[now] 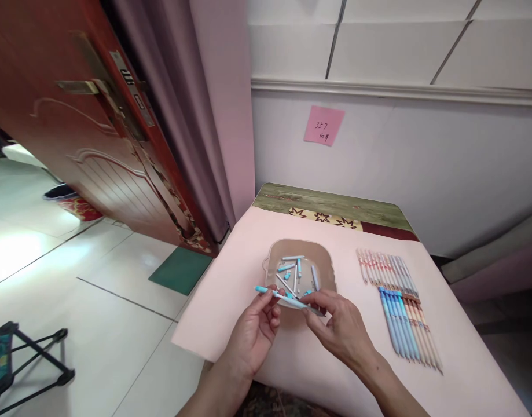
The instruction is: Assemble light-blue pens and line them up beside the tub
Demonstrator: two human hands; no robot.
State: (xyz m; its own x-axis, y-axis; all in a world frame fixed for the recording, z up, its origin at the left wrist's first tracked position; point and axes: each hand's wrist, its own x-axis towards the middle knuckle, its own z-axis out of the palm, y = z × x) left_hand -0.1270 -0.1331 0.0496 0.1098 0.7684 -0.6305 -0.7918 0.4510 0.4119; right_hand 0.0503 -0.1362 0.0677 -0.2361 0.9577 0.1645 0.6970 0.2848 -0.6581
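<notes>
My left hand (255,336) pinches a light blue pen (287,299) near its brighter blue end. My right hand (344,329) has thumb and fingers closed on the pen's other end, whose tip is partly hidden. The pen is held slantwise over the front of a beige plastic basin (324,250). Inside the basin lie loose pen parts: blue barrel pieces (299,269), thin white refills (296,279) and small turquoise bits (287,275). My hands and the pen cover the basin's near side.
Right of the basin, pens lie in two rows: pink-and-grey ones (385,271) behind, blue ones (398,324) and beige ones (424,336) in front. A pale pink sheet (231,278) covers the table. A wall stands behind; a wooden door (87,127) and folding stool (31,359) are left.
</notes>
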